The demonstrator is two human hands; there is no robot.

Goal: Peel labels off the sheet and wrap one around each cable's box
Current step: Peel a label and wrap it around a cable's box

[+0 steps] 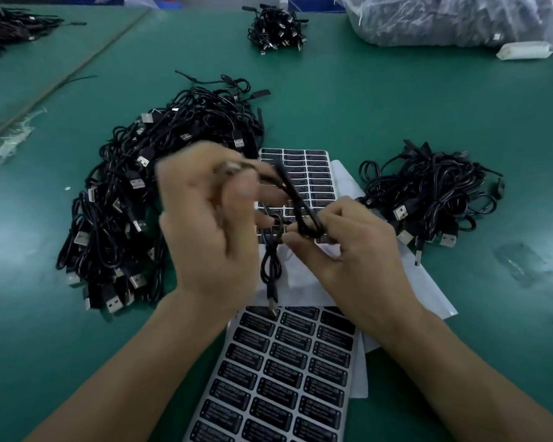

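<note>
One black cable [270,266] is held in the air between both hands, above the label sheets. Its looped length hangs down, and its USB plug dangles just over the top edge of the near label sheet [284,378]. The right hand [348,250] pinches the cable's upper part between thumb and curled fingers. The left hand [205,224], blurred with motion, has its fingers curled round the other end, raised a little higher. The cable's box seems to lie somewhere between the two grips, but blur hides it, and I cannot tell whether a label is on it yet.

This looks like the wrapping step on a single cable. If so, the next move calls for pressing the label snugly round the box so its ends meet squarely, then putting the cable aside.

The far label sheet [313,173] lies beyond the hands, with white backing paper [428,291] beneath and to the right. A large pile of cables [134,202] lies to the left on the green bench [460,106], and a smaller pile [428,193] to the right.
</note>
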